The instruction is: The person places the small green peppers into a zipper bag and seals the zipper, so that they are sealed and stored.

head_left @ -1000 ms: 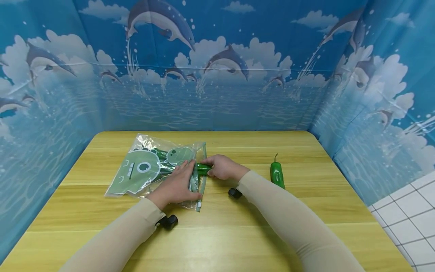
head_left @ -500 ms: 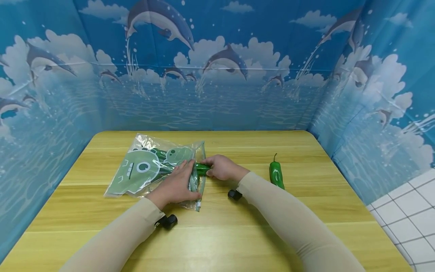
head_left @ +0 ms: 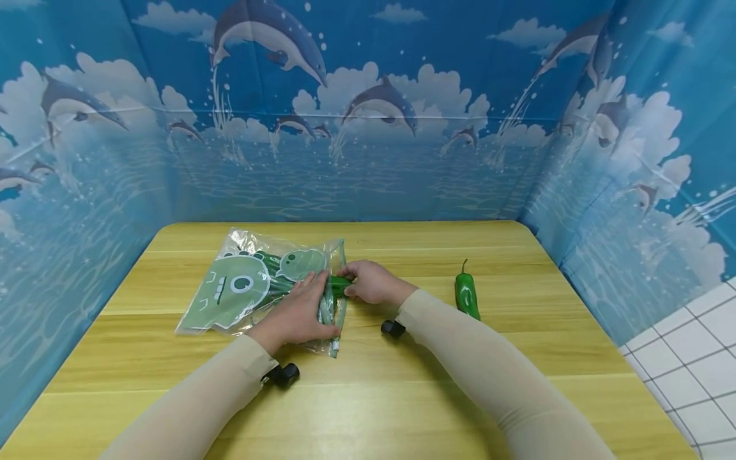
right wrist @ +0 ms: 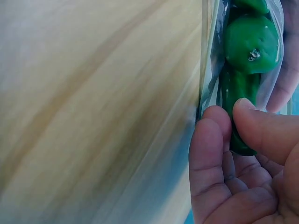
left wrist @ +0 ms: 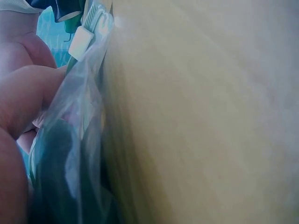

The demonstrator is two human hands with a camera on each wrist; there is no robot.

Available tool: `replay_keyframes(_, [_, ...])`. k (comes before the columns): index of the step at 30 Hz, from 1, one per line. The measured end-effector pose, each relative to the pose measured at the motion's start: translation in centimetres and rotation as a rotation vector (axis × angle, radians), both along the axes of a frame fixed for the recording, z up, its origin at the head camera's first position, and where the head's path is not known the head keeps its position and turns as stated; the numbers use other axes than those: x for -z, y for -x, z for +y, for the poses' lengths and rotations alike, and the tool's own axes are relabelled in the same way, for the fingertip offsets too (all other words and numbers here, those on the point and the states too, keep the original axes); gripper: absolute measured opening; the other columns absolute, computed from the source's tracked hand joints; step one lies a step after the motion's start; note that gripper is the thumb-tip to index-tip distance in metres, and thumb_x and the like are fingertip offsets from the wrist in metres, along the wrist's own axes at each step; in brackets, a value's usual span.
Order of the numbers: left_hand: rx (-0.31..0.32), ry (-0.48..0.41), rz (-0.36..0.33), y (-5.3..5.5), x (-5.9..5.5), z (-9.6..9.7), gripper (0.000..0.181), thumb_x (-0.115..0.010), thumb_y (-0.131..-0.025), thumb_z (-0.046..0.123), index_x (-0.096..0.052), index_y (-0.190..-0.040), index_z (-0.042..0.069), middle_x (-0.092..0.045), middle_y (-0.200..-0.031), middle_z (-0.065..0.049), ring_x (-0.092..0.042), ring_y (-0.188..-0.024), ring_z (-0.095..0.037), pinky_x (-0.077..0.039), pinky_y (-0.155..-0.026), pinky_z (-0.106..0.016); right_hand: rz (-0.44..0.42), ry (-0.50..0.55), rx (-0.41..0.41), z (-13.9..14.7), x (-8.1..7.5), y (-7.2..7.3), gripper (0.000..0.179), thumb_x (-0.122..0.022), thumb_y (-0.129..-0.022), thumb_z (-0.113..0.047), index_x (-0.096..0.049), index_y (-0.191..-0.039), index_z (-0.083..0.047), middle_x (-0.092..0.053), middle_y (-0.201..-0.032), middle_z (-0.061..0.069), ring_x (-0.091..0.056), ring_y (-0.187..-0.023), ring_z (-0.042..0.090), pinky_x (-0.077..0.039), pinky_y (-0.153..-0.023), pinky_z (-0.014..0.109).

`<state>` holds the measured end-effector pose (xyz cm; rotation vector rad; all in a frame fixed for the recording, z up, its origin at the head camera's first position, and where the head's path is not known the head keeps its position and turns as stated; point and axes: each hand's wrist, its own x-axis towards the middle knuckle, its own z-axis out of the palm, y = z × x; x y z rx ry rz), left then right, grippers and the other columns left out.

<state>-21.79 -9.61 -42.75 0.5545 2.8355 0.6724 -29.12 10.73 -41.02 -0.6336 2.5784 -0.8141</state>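
A clear zip bag [head_left: 221,303] with a green cartoon print lies on its side at the left of the table. Several green peppers [right wrist: 252,44] show inside through its mouth. My left hand [head_left: 294,314] rests on the bag near the mouth, fingers fairly straight, thumb by the bag's edge. With thumb and fingertips, my right hand [head_left: 375,282] pinches the end of a long green pepper [head_left: 339,285], whose other end is inside the mouth. The bag's white slider [left wrist: 81,43] shows in the left wrist view. Another green pepper [head_left: 466,295] lies to the right, stem pointing away.
The wood-patterned table [head_left: 368,396] is bounded at the back and sides by a dolphin-print curtain [head_left: 379,166]. A black wrist camera [head_left: 393,329] sits under the right wrist, another one [head_left: 286,375] by the left. White floor tiles [head_left: 701,345] show at the lower right.
My right hand has shifted slightly left, and the pepper it pinches has slid a little further into the bag. The left hand stays about where it was.
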Motion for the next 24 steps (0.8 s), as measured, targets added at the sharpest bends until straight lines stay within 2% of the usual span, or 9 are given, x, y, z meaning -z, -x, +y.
replay_keyframes(4, [0.002, 0.007, 0.002, 0.01, 0.00, -0.05, 0.128, -0.084, -0.082, 0.055, -0.005, -0.170, 0.006, -0.014, -0.177, -0.015, -0.008, -0.165, -0.035, -0.013, -0.134, -0.054, -0.011, -0.003, -0.003, -0.20, -0.15, 0.07, 0.040, -0.066, -0.104, -0.011, -0.064, -0.144, -0.011, -0.072, -0.126, 0.009, -0.067, -0.088, 0.016, -0.057, -0.078, 0.029])
replay_keyframes(11, [0.000, -0.007, -0.007, -0.06, -0.10, 0.00, 0.126, -0.084, -0.083, 0.054, -0.007, -0.170, 0.006, -0.014, -0.177, -0.016, -0.009, -0.165, -0.035, -0.013, -0.134, -0.053, 0.044, -0.042, -0.017, -0.18, 0.04, 0.12, 0.041, -0.065, -0.103, -0.007, -0.065, -0.143, -0.010, -0.072, -0.132, 0.008, -0.067, -0.118, 0.019, -0.055, -0.104, 0.038])
replay_keyframes(13, [-0.003, -0.002, -0.008, -0.05, -0.14, 0.04, 0.126, -0.084, -0.083, 0.054, -0.007, -0.170, 0.007, -0.014, -0.177, -0.016, -0.009, -0.165, -0.035, -0.013, -0.134, -0.053, 0.062, -0.050, 0.012, -0.14, 0.04, -0.01, 0.037, -0.068, -0.102, -0.009, -0.067, -0.139, -0.009, -0.073, -0.127, 0.008, -0.068, -0.114, 0.020, -0.057, -0.101, 0.038])
replay_keyframes(19, [-0.011, 0.013, -0.014, 0.00, -0.14, 0.00, 0.127, -0.083, -0.082, 0.056, -0.005, -0.170, 0.008, -0.013, -0.177, -0.014, -0.009, -0.165, -0.033, -0.014, -0.134, -0.052, 0.108, -0.054, 0.087, -0.21, -0.28, -0.43, 0.024, -0.075, -0.098, -0.014, -0.072, -0.121, -0.007, -0.072, -0.105, 0.005, -0.064, -0.089, 0.017, -0.057, -0.085, 0.034])
replay_keyframes(24, [-0.010, 0.017, -0.011, 0.05, 0.00, 0.00, 0.127, -0.083, -0.082, 0.057, -0.006, -0.170, 0.008, -0.013, -0.177, -0.013, -0.009, -0.165, -0.033, -0.013, -0.134, -0.052, 0.133, -0.059, 0.081, -0.48, -0.17, -0.42, 0.026, -0.076, -0.098, -0.016, -0.074, -0.123, -0.008, -0.074, -0.105, 0.004, -0.065, -0.088, 0.015, -0.057, -0.084, 0.033])
